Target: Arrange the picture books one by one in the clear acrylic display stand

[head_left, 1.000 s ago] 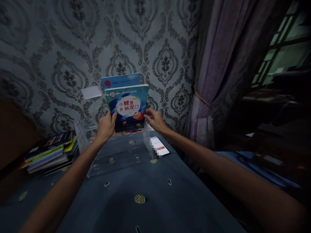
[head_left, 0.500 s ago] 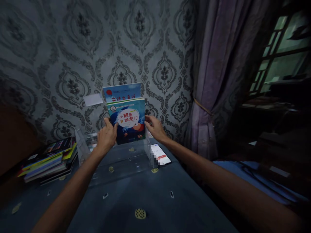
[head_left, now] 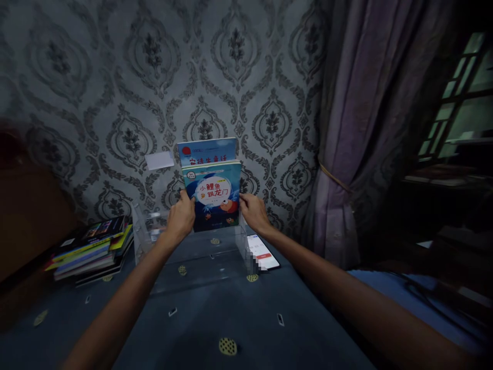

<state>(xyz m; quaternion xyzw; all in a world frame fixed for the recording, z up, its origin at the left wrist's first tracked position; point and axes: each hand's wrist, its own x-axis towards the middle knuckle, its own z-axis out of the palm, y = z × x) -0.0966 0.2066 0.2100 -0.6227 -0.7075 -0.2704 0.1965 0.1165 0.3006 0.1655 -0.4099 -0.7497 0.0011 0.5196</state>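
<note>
A blue picture book with a red fish and a white circle on its cover stands upright between my hands. My left hand is closed on its left edge, and my right hand pinches the right edge. Behind it rises a taller light blue book with red lettering, its lower part hidden. Around and below the books is a clear plastic holder with transparent side walls. Whether the book's bottom touches the holder, I cannot tell.
To the left lies a stack of books beside a brown box. A lit phone rests right of the holder on the dark patterned cloth. Patterned wallpaper backs the table, and a purple curtain hangs at the right.
The view has turned slightly left, so everything sits further right. My right hand's fingers have closed more tightly on the blue picture book's edge. The book remains upright between both hands.
</note>
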